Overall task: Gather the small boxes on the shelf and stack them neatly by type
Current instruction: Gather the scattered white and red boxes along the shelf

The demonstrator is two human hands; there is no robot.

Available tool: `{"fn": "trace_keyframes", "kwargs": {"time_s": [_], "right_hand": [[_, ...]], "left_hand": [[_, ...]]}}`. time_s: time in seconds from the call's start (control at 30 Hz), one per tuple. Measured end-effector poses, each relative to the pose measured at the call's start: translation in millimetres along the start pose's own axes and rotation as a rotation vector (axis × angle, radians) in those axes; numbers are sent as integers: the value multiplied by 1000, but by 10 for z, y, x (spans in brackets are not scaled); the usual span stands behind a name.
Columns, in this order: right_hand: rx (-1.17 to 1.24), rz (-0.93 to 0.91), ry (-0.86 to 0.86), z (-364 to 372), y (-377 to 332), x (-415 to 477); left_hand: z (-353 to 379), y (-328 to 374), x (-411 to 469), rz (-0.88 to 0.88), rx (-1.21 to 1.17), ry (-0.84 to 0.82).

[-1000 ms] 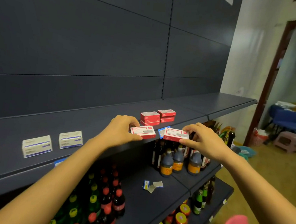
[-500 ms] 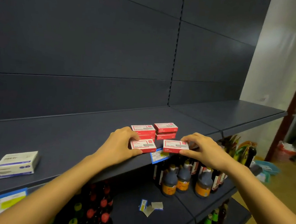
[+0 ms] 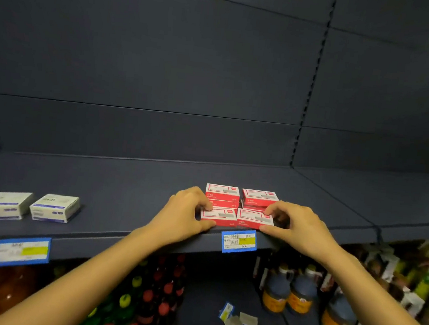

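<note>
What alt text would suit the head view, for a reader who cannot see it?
The left hand grips a red box and the right hand a second red box, side by side at the front of a dark shelf, before two short stacks of red boxes. Two white boxes lie further left; bottles stand below.

Matt dark-grey shelf, faintly glossy red card boxes, matt white card boxes, paper price label.

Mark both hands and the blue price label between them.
left hand (image 3: pixel 184 218), head view, back of hand.
right hand (image 3: pixel 300 228), head view, back of hand.
blue price label (image 3: pixel 239 241), head view, its centre.
</note>
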State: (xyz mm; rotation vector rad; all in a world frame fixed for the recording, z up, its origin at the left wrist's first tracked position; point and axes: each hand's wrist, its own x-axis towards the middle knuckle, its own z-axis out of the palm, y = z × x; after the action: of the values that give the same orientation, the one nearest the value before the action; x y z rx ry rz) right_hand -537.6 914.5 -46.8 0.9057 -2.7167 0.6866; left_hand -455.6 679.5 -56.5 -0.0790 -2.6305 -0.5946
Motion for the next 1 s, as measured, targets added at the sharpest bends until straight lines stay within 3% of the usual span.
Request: {"fn": "trace_keyframes", "kwargs": {"time_s": [0.17, 0.33, 0.6, 1.0], "right_hand": [[-115, -75, 75, 34, -26, 37], [8, -273, 141, 64, -334, 137], [169, -619, 7, 459, -1295, 293], [200, -821, -94, 1050, -2949, 322]], "left_hand": [[8, 153, -166, -83, 114, 45], [-254, 101, -513, -154, 300, 176], [-943, -201, -1278, -412, 514, 300], [-1932, -1023, -2468, -726, 619, 404]]}}
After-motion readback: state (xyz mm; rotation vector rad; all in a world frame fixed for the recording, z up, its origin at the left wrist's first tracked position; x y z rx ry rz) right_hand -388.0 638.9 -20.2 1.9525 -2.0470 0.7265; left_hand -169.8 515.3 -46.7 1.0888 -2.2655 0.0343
